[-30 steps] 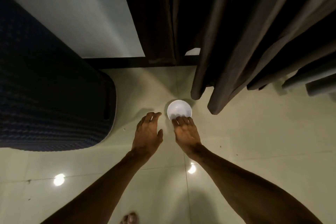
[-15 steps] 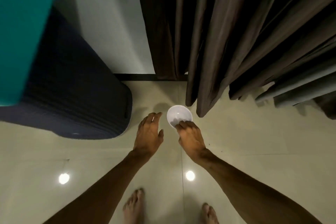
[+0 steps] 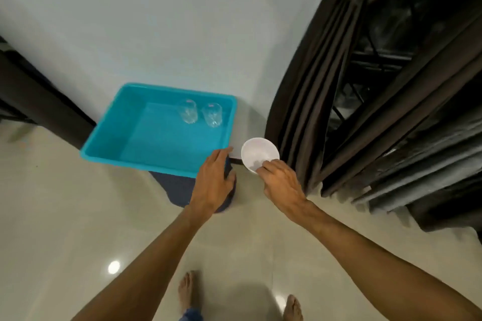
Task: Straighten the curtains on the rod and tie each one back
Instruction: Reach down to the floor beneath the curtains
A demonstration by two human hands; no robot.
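Note:
Dark brown curtains [image 3: 326, 101] hang in folds on the right, reaching the floor. A second bunch of curtain folds [image 3: 422, 154] hangs further right. My right hand [image 3: 280, 182] pinches the near rim of a small white bowl [image 3: 258, 152], lifted just left of the curtain's edge. My left hand [image 3: 212, 182] hovers with straight fingers over the near right corner of a turquoise tub [image 3: 109, 154] and holds nothing.
The tub sits on a dark blue ribbed stool [image 3: 180, 190] against the white wall [image 3: 156, 21] and holds two clear glasses [image 3: 199, 114]. Dark furniture [image 3: 39, 104] stands at the far left. My bare feet [image 3: 187, 292] are on the glossy beige tile floor.
The view rose from looking down at the floor to standing height. My right hand lifted the white bowl off the floor. The tub and its glasses came into sight.

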